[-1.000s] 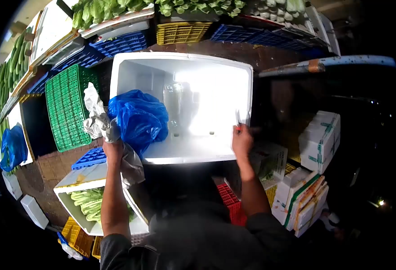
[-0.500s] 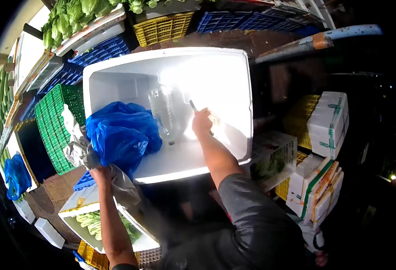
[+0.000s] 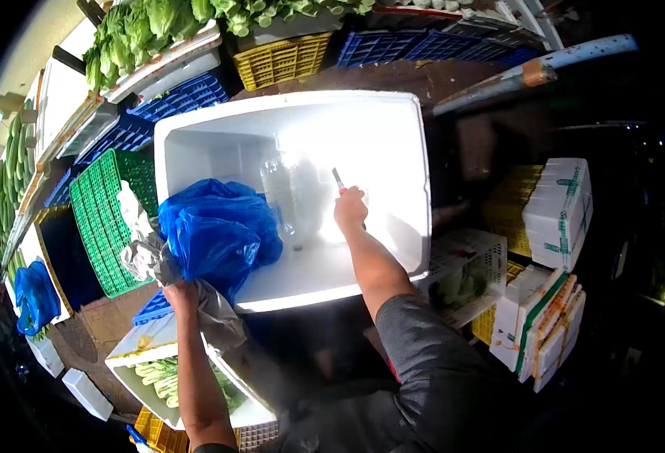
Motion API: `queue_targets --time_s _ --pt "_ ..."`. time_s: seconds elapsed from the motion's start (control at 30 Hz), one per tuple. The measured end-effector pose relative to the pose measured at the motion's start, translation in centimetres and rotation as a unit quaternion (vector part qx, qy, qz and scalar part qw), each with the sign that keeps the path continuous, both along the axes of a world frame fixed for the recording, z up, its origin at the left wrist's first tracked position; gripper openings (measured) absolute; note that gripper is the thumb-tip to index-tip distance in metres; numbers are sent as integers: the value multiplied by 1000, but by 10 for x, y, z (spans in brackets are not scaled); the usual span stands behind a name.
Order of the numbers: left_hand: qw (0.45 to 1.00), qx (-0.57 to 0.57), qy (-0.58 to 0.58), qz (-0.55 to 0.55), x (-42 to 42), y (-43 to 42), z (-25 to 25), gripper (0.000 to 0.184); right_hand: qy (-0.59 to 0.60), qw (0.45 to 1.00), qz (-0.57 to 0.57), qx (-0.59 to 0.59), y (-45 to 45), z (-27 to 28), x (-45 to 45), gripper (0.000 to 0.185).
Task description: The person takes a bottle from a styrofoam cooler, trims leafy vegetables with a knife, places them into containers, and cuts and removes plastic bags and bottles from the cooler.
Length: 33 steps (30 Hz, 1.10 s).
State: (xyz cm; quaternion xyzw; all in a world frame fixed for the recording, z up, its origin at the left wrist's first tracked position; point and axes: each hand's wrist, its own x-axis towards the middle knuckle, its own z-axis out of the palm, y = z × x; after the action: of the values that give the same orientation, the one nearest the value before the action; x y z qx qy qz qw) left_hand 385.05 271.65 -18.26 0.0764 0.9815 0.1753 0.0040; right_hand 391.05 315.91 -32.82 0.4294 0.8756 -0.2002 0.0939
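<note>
A large white foam box (image 3: 325, 284) lies in front of me with its inside facing up. My left hand (image 3: 181, 294) is closed on crumpled grey-white paper (image 3: 148, 255), just outside the box's left side. Beside that paper a blue plastic bag (image 3: 223, 230) bulges over the box's left part. My right hand (image 3: 350, 209) is closed around a small knife (image 3: 338, 180) with a red part at the handle, its blade pointing up and left. A clear plastic bottle (image 3: 279, 195) rests in the box between the bag and my right hand.
A green crate (image 3: 102, 219) stands left of the box. Below it, another foam box (image 3: 253, 411) holds leafy greens (image 3: 158, 381). Yellow (image 3: 283, 60) and blue crates (image 3: 381, 47) line the top. Stacked foam boxes (image 3: 559, 215) stand right, beneath a blue pole (image 3: 581, 51).
My right hand with the knife has moved from the box's right edge left to over its middle. The view has shifted; my left hand still holds the paper.
</note>
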Motion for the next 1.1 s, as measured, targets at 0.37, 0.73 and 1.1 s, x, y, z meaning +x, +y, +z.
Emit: queue_targets --time_s 0.37,0.73,1.1 --pt "999 41 2 14 -1 7 4 45 -131 980 150 11 3 22 -19 17" --pt "996 52 68 22 0 10 2 36 15 983 153 -104 20 53 8 22" --pt "999 21 40 -5 -1 15 14 36 69 987 125 -69 -18 44 8 20"
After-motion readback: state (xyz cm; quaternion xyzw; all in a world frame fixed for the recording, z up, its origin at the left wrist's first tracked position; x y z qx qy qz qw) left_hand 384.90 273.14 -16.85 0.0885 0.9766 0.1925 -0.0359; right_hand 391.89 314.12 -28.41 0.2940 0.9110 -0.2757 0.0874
